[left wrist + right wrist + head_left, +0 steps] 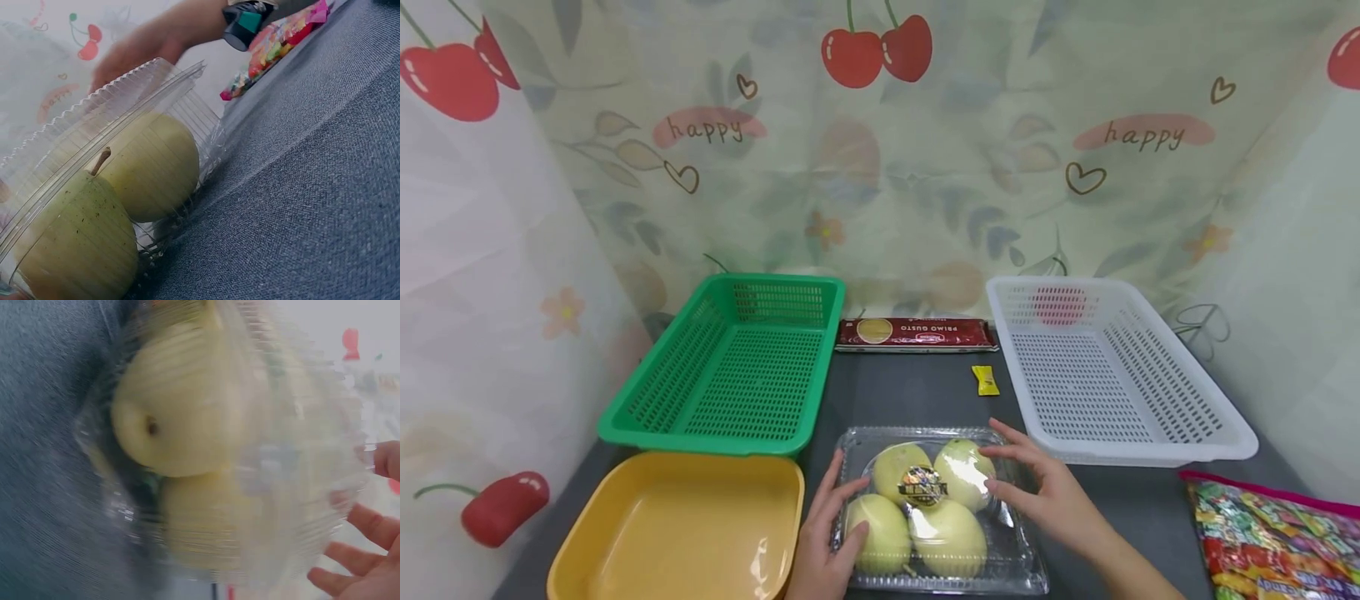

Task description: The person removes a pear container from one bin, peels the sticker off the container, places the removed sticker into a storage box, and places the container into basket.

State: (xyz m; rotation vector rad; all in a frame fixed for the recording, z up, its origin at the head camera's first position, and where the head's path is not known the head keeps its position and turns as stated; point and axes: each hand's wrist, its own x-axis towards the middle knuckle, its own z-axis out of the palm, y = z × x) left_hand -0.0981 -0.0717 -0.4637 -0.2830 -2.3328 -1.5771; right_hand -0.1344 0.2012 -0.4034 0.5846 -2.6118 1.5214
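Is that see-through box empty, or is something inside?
Not empty: the clear plastic clamshell holds four pale yellow-green pears, all visible through its lid in the head view.

A clear, square-cornered plastic clamshell box point(1015, 554) with ribbed walls lies flat on the dark grey tabletop point(910, 392), its transparent lid over the contents. Inside, four large, round, pale yellow-green fruits point(947, 537) sit two by two, close together and toward the box's left side. One bears a short brown stem point(100, 160) and fine dark specks; another shows a small dark dimple point(152, 425). A dark-and-gold label point(922, 486) sits over their middle, its lettering too small to read.
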